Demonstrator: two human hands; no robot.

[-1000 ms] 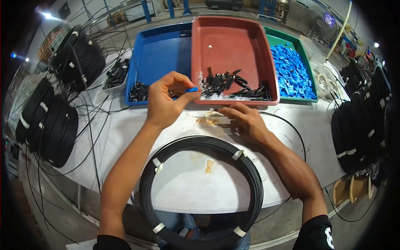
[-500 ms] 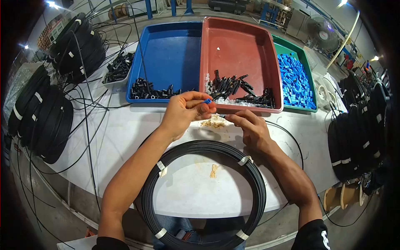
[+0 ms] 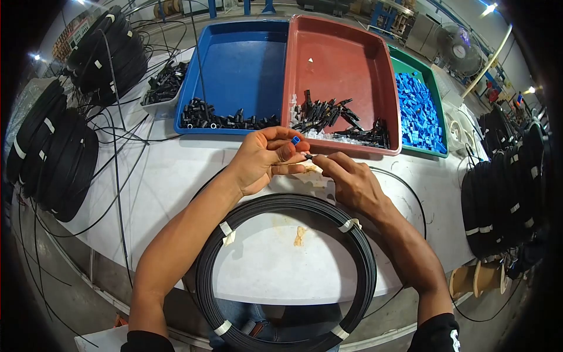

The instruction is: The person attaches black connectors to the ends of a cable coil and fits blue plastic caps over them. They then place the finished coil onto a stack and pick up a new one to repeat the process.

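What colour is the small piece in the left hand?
The small piece in the left hand is blue, seen in the head view.

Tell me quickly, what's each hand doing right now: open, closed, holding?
Left hand: closed, holding a small blue piece.
Right hand: closed, holding a black cable end.

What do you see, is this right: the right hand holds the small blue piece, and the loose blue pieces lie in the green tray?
Not quite: the head view shows the small blue piece in the left hand, not the right. The loose blue pieces do lie in the green tray.
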